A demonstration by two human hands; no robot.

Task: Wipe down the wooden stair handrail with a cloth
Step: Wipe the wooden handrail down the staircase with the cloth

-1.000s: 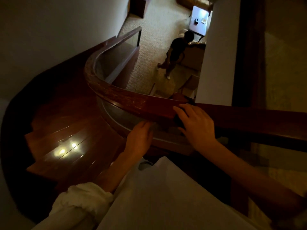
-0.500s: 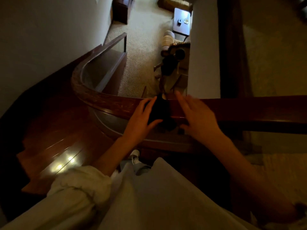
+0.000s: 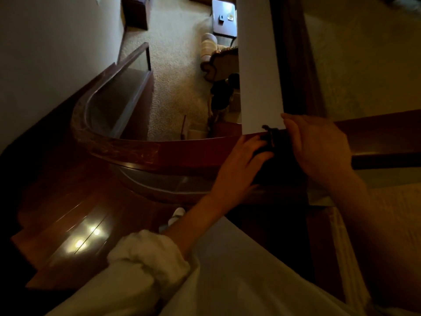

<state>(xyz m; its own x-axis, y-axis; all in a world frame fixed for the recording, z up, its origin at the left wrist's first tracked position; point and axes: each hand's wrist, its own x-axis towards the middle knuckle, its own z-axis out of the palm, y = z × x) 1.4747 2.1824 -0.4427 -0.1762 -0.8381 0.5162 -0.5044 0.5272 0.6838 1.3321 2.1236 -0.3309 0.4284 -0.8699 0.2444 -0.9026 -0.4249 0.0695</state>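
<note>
The wooden handrail [image 3: 186, 148] is dark reddish and glossy. It curves in from the left and runs straight across to the right. A dark cloth [image 3: 279, 142] lies bunched on top of the rail, with a tuft sticking up at its far edge. My left hand [image 3: 239, 163] reaches up from below, and its fingers curl onto the cloth's left side and hold it. My right hand [image 3: 319, 144] lies over the cloth's right part and the rail, fingers pointing to the far edge. The cloth under my right hand is hidden.
A glass panel [image 3: 159, 183] hangs under the rail. Polished wooden steps [image 3: 75, 236] drop away at the lower left along a pale wall [image 3: 45, 53]. A white pillar [image 3: 259, 76] rises just beyond the rail. Far below are carpet [image 3: 173, 65], a small table [image 3: 223, 17] and a person.
My view and both hands have shifted right along the rail. The left hand came up from under the rail onto the cloth, and the cloth now sits bunched between both hands.
</note>
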